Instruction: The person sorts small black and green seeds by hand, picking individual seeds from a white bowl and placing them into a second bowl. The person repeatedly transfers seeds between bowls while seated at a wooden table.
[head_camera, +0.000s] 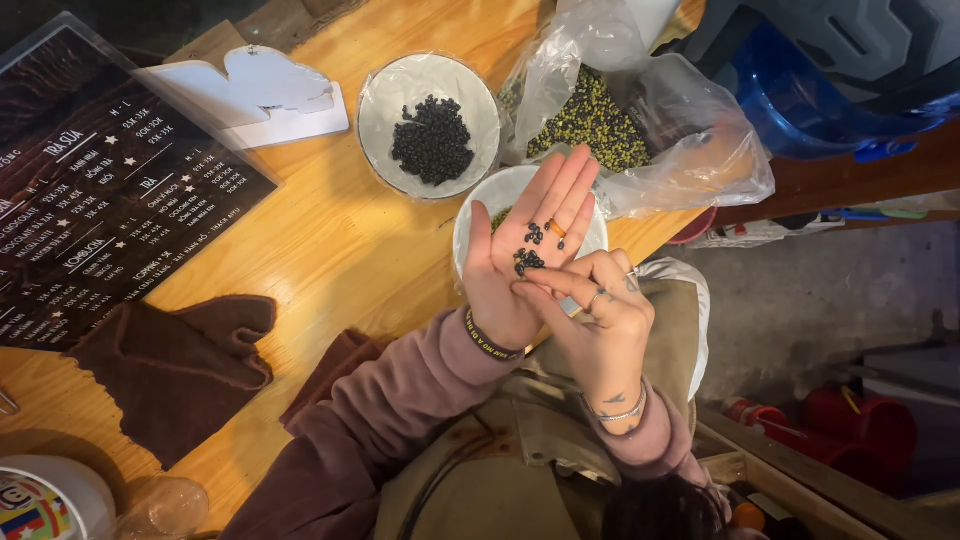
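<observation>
Holding: left hand (525, 255) palm up, fingers (560, 190) pressed together and stretched flat, small heap of black beans (528, 252) lying on the palm.
Right hand: right hand (600, 310) just beside the left palm, fingers curled, fingertip (522, 290) touching the heel of the palm near the beans; cannot tell if a bean is pinched.
Position: both hands above a white bowl (478, 225), which they mostly hide; a few greenish beans show inside at its left.
Second bowl: white bowl with a pile of black beans (432, 138), further back on the counter (330, 240), apart from the hands.
Bag: clear plastic bag (690, 150) of mixed green and dark beans (592, 125), touching the near bowl's right side.
Left side: dark laminated menu sheet (100, 190), white card stand (255, 95), brown cloth (175, 365) lying flat.
Wrists: dark band on left wrist, thin bangle on right, rings on right fingers.
Lower left corner: white lid and a clear cup, partly cut off.
</observation>
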